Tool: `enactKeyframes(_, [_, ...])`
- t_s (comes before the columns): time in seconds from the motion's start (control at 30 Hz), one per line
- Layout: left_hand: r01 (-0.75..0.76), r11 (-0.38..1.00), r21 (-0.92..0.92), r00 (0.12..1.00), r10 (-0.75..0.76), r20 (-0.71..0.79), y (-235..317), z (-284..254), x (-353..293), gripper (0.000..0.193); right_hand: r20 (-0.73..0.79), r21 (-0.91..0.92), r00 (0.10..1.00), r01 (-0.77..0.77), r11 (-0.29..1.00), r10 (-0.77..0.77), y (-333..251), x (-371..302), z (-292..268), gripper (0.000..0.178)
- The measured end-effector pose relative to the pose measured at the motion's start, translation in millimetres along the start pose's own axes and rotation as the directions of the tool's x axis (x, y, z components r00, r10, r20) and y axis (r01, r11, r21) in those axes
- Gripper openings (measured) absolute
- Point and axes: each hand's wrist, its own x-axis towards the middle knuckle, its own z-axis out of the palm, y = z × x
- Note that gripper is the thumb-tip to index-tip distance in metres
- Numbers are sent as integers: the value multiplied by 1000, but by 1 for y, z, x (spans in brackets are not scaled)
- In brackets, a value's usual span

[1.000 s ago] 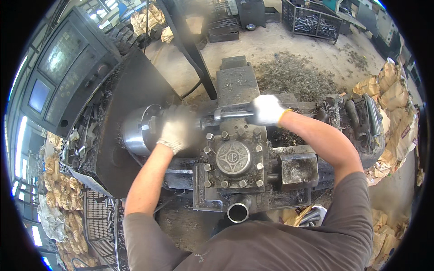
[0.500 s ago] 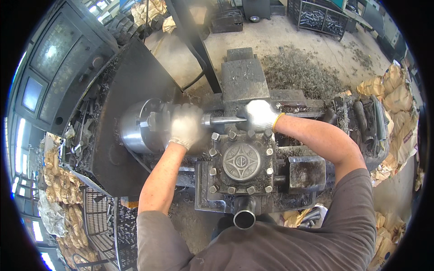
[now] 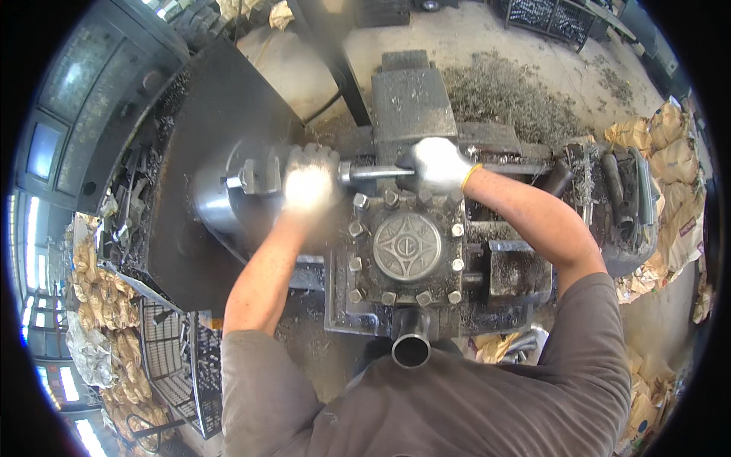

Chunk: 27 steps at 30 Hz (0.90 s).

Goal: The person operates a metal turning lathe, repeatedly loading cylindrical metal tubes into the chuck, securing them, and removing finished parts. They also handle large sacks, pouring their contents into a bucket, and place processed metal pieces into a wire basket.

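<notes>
A steel shaft [image 3: 379, 172] with a blocky, stepped left end [image 3: 263, 177] lies crosswise above the lathe. My left hand [image 3: 311, 179], in a pale work glove, is closed around it just right of the block. My right hand [image 3: 438, 164], also gloved and with a yellow cuff, is closed at the shaft's right end, its fingertips hidden. The block's outer end stands in front of the round shiny chuck [image 3: 215, 199], which is blurred. I cannot tell whether the two touch. Nearer to me sits a square tool post [image 3: 407, 247] ringed with bolts.
A dark guard plate [image 3: 205, 129] rises at the left. An upright post [image 3: 335, 68] stands beyond the lathe. Metal shavings [image 3: 510, 91] heap on the floor behind. An open pipe end [image 3: 411, 350] points toward me. Wrapped bundles [image 3: 674, 167] stack at the right, a black crate [image 3: 171, 358] at the left.
The whole view has tilted, so everything sits higher in the picture. Both hands keep their grip on the shaft, with little shift relative to the tool post. The chuck looks more blurred.
</notes>
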Motion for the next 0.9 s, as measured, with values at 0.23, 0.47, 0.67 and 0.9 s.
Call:
enactKeyframes(0.23, [13,1000,-29,1000,-12,20,5,-2,8,30,47,-99,998,-37,994,42,1,3,9,28])
enactKeyframes(0.47, [27,992,-121,999,-29,-20,1,-8,0,34,41,-37,995,-91,995,93,1,9,8,29])
enactKeyframes(0.67, [-32,991,-129,988,12,-151,4,-5,-1,32,43,79,997,-75,994,71,13,-4,-2,25])
enactKeyframes(0.9, [-38,995,-91,986,22,-168,-1,13,-8,53,0,-324,815,-549,771,580,85,-151,-84,19])
